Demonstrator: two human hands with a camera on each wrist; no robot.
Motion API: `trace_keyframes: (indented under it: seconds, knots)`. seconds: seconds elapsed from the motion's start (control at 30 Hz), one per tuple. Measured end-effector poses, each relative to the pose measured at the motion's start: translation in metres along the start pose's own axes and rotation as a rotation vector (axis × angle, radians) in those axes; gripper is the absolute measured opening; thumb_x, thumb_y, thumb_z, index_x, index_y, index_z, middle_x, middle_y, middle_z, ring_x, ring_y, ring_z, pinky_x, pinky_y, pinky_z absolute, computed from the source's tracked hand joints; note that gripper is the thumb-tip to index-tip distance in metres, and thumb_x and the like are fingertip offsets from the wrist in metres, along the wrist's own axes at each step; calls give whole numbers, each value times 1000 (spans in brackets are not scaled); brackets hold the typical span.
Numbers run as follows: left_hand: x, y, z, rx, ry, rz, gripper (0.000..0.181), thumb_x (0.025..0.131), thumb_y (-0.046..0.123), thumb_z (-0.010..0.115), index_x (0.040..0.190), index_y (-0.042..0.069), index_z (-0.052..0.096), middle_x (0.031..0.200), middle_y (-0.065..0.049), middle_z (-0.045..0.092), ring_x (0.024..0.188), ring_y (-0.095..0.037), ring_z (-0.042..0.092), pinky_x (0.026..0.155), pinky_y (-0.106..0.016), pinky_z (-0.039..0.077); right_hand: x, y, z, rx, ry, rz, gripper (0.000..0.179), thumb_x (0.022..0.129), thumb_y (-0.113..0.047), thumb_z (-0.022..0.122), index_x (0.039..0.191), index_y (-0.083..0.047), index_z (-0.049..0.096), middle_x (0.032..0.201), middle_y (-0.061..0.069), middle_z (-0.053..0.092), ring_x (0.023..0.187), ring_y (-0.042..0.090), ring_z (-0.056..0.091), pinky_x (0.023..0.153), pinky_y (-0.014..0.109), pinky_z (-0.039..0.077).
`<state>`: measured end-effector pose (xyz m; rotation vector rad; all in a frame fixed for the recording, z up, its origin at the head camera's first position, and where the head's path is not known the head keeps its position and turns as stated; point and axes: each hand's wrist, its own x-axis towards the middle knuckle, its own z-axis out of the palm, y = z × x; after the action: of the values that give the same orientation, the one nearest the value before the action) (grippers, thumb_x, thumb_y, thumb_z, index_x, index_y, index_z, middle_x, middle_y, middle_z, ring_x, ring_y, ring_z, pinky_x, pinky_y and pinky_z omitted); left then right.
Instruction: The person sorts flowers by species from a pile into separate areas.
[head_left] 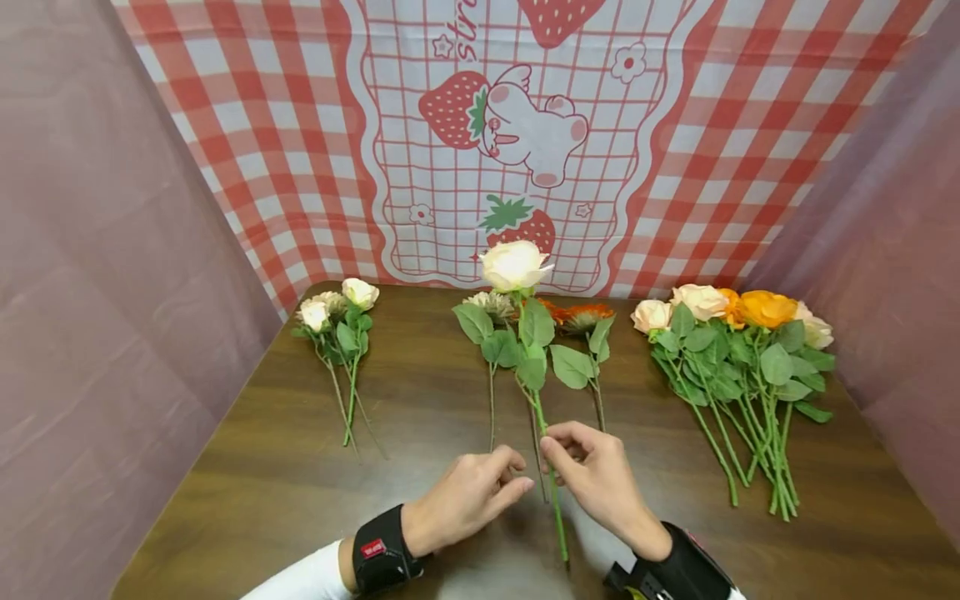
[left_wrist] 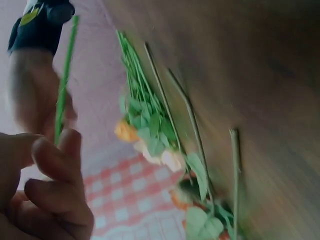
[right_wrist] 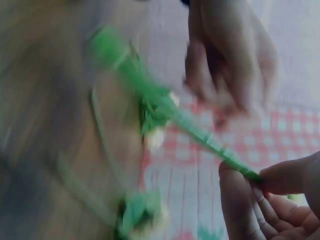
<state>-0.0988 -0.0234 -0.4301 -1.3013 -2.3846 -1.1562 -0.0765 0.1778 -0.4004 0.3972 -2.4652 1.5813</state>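
My right hand [head_left: 596,475] pinches the green stem of a cream-white rose [head_left: 516,267] between thumb and fingertips. The rose is held up with its bloom toward the back and its stem end toward me. In the right wrist view that stem [right_wrist: 200,135] runs blurred out from the pinching fingers [right_wrist: 235,200]. My left hand [head_left: 468,496] hovers just left of the stem, its fingers loosely curled and holding nothing. Below the held rose lie a pale beige flower [head_left: 491,306] and a rust-orange flower [head_left: 587,317] with brownish stems.
On the brown table [head_left: 247,467], a small bunch with white roses [head_left: 360,293] lies at left. A larger bunch of peach roses [head_left: 699,302] and orange roses [head_left: 768,309] lies at right. A red-and-white checked cloth [head_left: 300,125] hangs behind, with pinkish drapes [head_left: 90,250] at the sides.
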Motion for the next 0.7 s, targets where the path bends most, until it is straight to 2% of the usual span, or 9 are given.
trace_keyframes:
  seconds: [0.13,0.2,0.3,0.4,0.5,0.63,0.7]
  knots:
    - [-6,-16,-18,180,72,-114,8,87,15,59,88,7,59,71,-1,69,60,-1,57,50,-17,49,-2,25,-37,-182,141,-1,7,85,-7,64,90,-5,67,65,8,67,51,11,58,43,24,50]
    - [-12,-30,-34,265,111,-208,6,86,13,60,86,7,60,70,-1,69,56,-2,56,47,-20,49,-1,39,-63,-319,212,-27,7,82,-4,65,88,-2,68,63,8,67,49,10,57,40,21,47]
    - [-22,-51,-62,356,172,-363,5,85,12,61,84,8,61,69,-3,69,52,-5,54,44,-26,49,7,59,-105,-536,267,-58,7,81,-2,65,85,2,67,61,11,66,47,13,54,38,26,44]
    - [-34,-72,-88,405,228,-514,6,87,14,59,86,8,61,70,-8,70,51,-11,56,44,-35,49,17,77,-146,-699,240,-2,10,83,-3,60,81,5,66,60,13,63,46,16,50,40,34,40]
    - [-46,-90,-108,453,265,-642,11,88,18,56,86,9,60,70,-8,69,53,-17,56,44,-41,48,24,93,-175,-783,183,109,23,86,-4,53,64,0,58,51,8,51,43,18,42,41,34,33]
    - [-58,-112,-125,507,272,-769,17,89,21,53,80,7,56,66,-12,63,57,-30,58,45,-49,46,28,113,-196,-828,118,218,37,84,-3,47,51,-13,35,47,-1,29,42,19,32,42,32,25]
    - [-63,-122,-132,522,253,-828,23,90,24,52,75,7,55,67,-17,62,60,-36,59,46,-52,46,30,120,-199,-826,69,280,36,82,-3,46,51,-14,31,50,-2,26,43,19,32,42,32,26]
